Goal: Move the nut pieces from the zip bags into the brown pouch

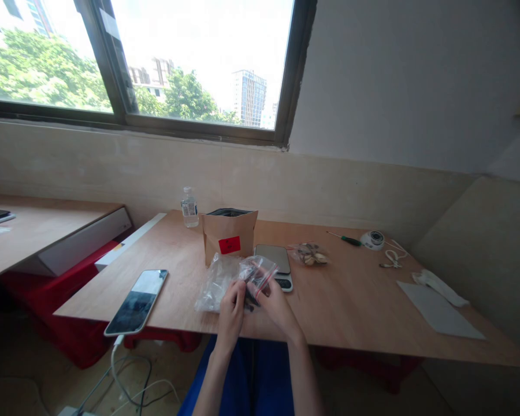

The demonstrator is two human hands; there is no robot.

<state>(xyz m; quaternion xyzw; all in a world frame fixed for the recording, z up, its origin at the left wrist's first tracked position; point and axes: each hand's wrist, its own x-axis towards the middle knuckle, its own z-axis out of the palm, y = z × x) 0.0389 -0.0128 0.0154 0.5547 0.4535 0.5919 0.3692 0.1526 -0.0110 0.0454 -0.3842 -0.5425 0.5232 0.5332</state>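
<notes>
My right hand is closed on a small clear zip bag with a red strip along its mouth. My left hand pinches at the bag's left edge, close to the right. Dark contents show through the film and between my hands, too small to name. Small dark bits lie on the table below them. Left of the zip bag is a crumpled clear plastic bag. Behind it stands an upright kraft paper pouch, its top open, with a red label. A kitchen scale sits just behind my right hand.
Right of the scale lies a clear bag of pale dried pieces. A bottle stands behind the pouch. A phone with a cable rests by the left edge. Farther right are a screwdriver, a dome camera and a grey sheet.
</notes>
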